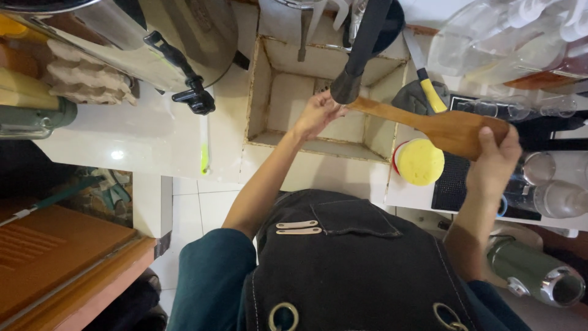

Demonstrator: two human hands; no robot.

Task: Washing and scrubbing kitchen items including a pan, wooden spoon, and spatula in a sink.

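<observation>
Right hand grasps the broad blade end of the wooden spatula, fingers curled over its edge; left hand pinches the handle end, just under the black faucet spout, above the tiled sink. Risk, as judged: the handle looks close enough to knock the spout. A wet grip could also slip, dropping the spatula into the sink or onto the yellow sponge.

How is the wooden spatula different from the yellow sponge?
The wooden spatula is brown, long and flat; the yellow sponge is round and bright yellow. The spatula is held up over the sink by the left hand and right hand; the sponge lies untouched in a red-rimmed tub on the counter. Both are beside the sink.
</observation>
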